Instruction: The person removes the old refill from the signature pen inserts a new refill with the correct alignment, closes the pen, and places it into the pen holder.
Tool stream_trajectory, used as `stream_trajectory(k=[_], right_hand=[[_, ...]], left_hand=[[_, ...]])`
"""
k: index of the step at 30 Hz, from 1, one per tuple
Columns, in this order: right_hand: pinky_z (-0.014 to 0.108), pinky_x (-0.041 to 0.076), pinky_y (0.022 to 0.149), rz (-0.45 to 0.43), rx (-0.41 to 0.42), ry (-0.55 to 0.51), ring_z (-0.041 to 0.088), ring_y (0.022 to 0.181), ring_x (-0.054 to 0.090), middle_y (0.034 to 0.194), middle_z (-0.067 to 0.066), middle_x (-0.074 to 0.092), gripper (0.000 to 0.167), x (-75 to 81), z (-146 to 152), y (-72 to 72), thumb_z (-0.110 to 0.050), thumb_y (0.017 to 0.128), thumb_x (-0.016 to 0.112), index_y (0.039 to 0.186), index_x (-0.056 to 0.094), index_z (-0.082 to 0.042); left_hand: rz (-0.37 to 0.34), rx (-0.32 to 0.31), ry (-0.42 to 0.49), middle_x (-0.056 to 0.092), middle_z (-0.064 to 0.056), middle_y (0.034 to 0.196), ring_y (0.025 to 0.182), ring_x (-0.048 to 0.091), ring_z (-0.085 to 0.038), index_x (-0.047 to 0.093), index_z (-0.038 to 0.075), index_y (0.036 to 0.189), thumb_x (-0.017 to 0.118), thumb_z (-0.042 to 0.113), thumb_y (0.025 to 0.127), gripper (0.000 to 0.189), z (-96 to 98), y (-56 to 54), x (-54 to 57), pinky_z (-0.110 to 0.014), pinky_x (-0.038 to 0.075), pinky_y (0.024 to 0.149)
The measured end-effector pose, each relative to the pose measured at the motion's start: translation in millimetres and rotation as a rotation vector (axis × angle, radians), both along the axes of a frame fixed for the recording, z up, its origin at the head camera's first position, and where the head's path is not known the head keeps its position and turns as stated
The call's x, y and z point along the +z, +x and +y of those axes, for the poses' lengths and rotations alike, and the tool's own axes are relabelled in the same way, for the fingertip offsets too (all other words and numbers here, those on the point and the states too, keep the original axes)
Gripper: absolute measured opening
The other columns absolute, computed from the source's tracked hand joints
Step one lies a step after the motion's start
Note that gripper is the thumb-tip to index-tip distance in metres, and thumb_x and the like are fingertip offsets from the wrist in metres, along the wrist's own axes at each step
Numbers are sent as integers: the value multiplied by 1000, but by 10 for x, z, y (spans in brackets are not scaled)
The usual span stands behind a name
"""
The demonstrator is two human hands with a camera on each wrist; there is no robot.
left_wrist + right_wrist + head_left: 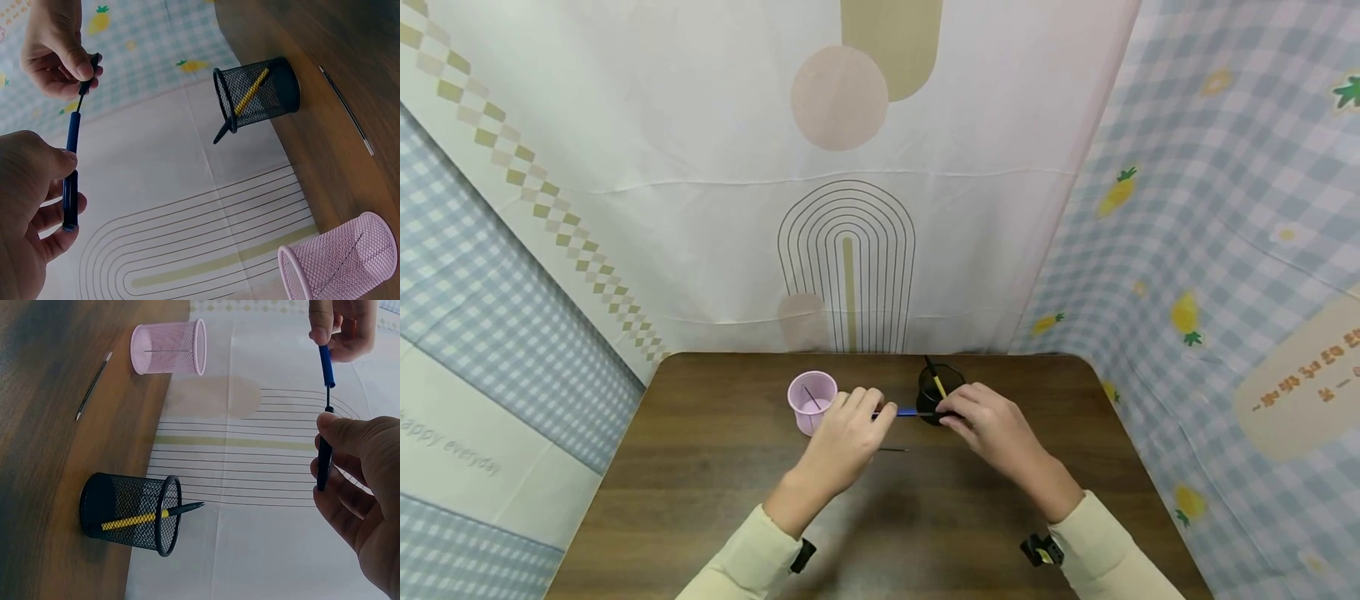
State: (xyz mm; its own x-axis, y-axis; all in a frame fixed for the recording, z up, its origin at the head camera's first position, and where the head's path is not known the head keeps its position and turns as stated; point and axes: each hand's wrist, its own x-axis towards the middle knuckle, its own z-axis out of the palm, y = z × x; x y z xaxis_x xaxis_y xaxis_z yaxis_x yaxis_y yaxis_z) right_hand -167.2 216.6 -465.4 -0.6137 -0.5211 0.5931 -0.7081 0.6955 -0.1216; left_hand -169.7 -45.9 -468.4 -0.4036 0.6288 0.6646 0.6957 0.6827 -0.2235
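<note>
My left hand (847,435) pinches the blue barrel (70,169) of a pen between thumb and fingers. The right hand (996,427) grips the pen's black section (324,450), with the thumb laid along it. Between the two parts a short length of thin dark refill (328,397) shows, running into the barrel's end. Both hands hold the pen parts in one line above the table, near a black mesh pen cup (930,392). Inside that cup leans a yellow and black pen (134,520).
Left of the black cup stands a pink mesh cup (801,402) with a thin dark refill inside. Another refill (347,109) lies on the brown wooden table (700,467), in front of the cups. Patterned cloth (722,250) hangs behind and on both sides.
</note>
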Motion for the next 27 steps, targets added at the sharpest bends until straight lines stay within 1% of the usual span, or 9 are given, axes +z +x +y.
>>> stream_trajectory(k=[3, 12, 16, 20, 27], right_hand=[[30, 59, 69, 3, 5, 5, 14, 86, 66, 97, -1, 72, 22, -2, -9, 6, -10, 77, 90, 94, 76, -14], [29, 58, 69, 2, 4, 16, 14, 86, 67, 97, -1, 72, 22, 11, -24, 28, -12, 77, 89, 94, 76, -14], [30, 59, 68, 11, -4, 12, 15, 85, 67, 96, -1, 72, 22, 19, -30, 36, -12, 76, 90, 93, 76, -13], [30, 58, 67, 17, -6, 7, 14, 84, 66, 95, -2, 73, 23, 22, -38, 38, -11, 76, 90, 93, 76, -15], [30, 59, 68, 23, 1, 6, 14, 84, 66, 95, -2, 73, 21, 14, -73, 30, -11, 77, 89, 93, 76, -15]], left_hand=[[1, 1, -5, 60, -4, 94, 81, 56, -21, 66, 10, 99, 50, 5, 94, 18, 15, 4, -12, -31, 39, 63], [-2, -6, 7, 59, -4, 93, 80, 57, -20, 67, 10, 99, 47, 7, 97, 20, 59, -2, -36, -31, 39, 62], [-7, -16, 5, 59, -5, 94, 80, 57, -20, 67, 10, 99, 50, 7, 97, 18, 78, 4, -33, -30, 39, 62], [-14, -16, -7, 59, -4, 94, 81, 57, -20, 67, 10, 101, 54, 7, 95, 14, 89, 14, -22, -30, 39, 62], [-12, -12, -9, 59, -4, 94, 80, 56, -20, 67, 11, 99, 53, 7, 94, 15, 86, 25, -29, -30, 38, 62]])
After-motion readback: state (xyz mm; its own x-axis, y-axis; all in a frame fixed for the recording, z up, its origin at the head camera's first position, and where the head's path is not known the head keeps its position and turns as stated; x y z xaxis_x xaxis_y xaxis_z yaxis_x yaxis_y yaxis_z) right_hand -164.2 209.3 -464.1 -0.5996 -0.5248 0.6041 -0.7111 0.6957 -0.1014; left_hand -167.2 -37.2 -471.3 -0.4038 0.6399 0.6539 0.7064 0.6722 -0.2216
